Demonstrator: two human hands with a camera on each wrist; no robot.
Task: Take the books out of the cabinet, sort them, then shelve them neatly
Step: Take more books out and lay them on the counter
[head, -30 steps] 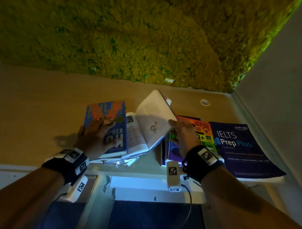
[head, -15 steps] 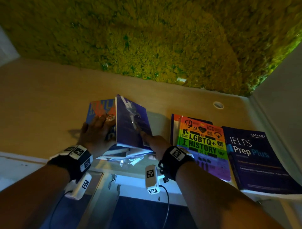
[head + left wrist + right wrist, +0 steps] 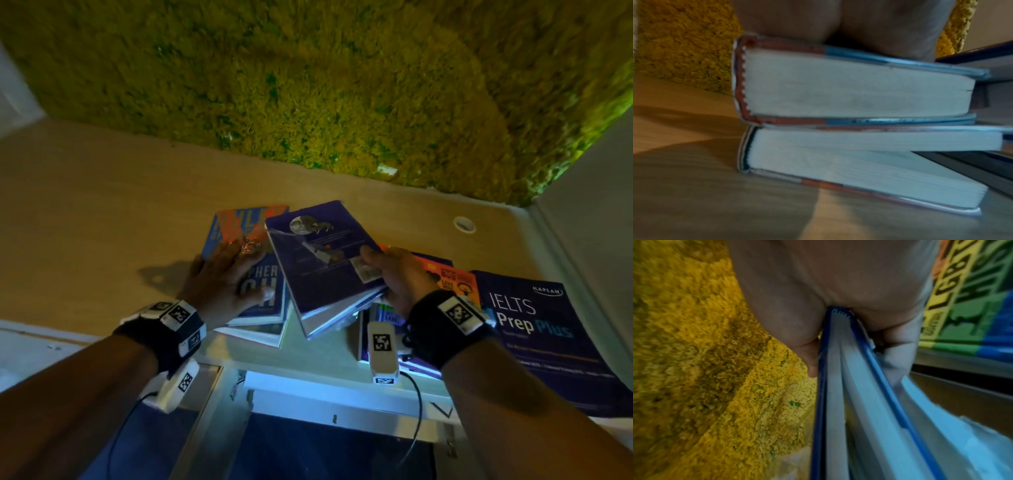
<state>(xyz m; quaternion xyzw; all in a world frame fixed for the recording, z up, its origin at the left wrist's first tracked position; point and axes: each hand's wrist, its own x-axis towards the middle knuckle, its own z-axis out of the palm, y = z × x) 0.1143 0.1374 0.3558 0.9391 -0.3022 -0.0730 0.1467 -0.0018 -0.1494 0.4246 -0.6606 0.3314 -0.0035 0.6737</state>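
My left hand [image 3: 226,274] lies flat, fingers straight, on a blue and orange book [image 3: 243,233] that tops a small stack [image 3: 849,146] on the wooden top. My right hand [image 3: 394,274] grips a purple paperback [image 3: 322,263] by its right edge, thumb on the cover and fingers beneath; the book tilts above the stack. In the right wrist view the thumb and fingers [image 3: 898,340] pinch the purple paperback [image 3: 840,369] near its corner. A rainbow LGBTQ+ History book [image 3: 452,277] lies under my right hand. The dark blue IELTS Prep Plus book [image 3: 534,329] lies flat at the right.
A green moss wall [image 3: 308,85] backs the wooden top [image 3: 85,212]. A white side panel [image 3: 589,212] bounds the right. A round cable hole [image 3: 464,224] sits near the back right. The cabinet's white front edge [image 3: 325,387] runs below the books.
The paperback, open a second ago, has been closed and lifted by my right hand, then carried slightly right. My left hand has stayed flat on the blue and orange book.
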